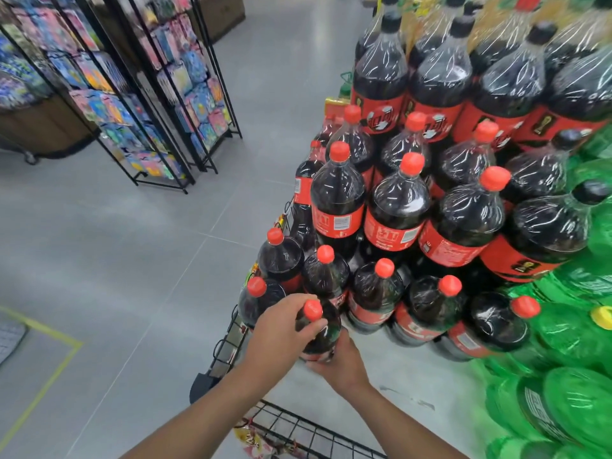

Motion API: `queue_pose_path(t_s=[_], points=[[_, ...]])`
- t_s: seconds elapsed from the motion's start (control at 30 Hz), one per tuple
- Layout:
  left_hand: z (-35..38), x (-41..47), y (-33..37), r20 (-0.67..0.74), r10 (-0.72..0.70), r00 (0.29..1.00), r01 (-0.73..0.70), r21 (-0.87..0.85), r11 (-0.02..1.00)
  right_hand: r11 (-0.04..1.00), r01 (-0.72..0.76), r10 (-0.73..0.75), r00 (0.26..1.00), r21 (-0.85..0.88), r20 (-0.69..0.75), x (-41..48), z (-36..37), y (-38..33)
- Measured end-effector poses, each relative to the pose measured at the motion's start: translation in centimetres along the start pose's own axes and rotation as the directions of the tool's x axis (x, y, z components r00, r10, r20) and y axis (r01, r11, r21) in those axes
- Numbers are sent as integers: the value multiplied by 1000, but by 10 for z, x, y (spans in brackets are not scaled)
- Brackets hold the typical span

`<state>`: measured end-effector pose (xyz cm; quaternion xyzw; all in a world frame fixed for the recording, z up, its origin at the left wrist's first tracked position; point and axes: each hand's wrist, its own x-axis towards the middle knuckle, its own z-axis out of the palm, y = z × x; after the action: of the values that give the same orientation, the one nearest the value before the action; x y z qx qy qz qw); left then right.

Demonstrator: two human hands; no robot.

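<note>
Your left hand (281, 329) grasps the bottle (323, 336) high up, fingers and thumb curled round its shoulder just under the red cap (313, 309). Your right hand (341, 362) wraps the lower body from the near side, at the label. The bottle stands roughly upright at the front left corner of the cola stack (394, 207), just beside the nearest red-capped bottles of the lowest row. Its base is hidden behind your right hand, so you cannot tell whether it rests on the pale platform (414, 376) or is lifted off it. Green bottles (576, 329) are piled to the right of the stack. A black wire rack (228, 342) hangs at the platform's left edge, and a wire basket (298, 429) sits below your arms. Across the grey floor (132, 243) stand racks of colourful packs (159, 104).
</note>
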<state>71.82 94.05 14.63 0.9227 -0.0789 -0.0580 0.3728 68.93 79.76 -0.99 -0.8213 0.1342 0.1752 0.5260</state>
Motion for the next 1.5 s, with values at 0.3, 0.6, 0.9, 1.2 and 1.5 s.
queue_pose_path(t_s=[0.3, 0.6, 0.9, 1.2, 1.5], points=[[-4, 3, 5, 103, 65, 993, -81, 158, 984, 989, -8, 13, 999, -144, 40, -5, -18, -13], [-16, 13, 11, 257, 238, 937, -317, 332, 888, 937, -40, -60, 960, -347, -273, -71, -73, -34], [-9, -4, 65, 264, 645, 717, -697, 279, 661, 905, -197, -124, 728, -378, -675, -217, -126, -50], [57, -105, 155, 356, 819, 451, -870, -32, 493, 877, -402, -70, 437, -264, -897, -397, -149, -27], [158, -253, 231, 514, 851, 109, -903, -306, 301, 841, -535, 203, 164, 86, -965, -554, -120, 66]])
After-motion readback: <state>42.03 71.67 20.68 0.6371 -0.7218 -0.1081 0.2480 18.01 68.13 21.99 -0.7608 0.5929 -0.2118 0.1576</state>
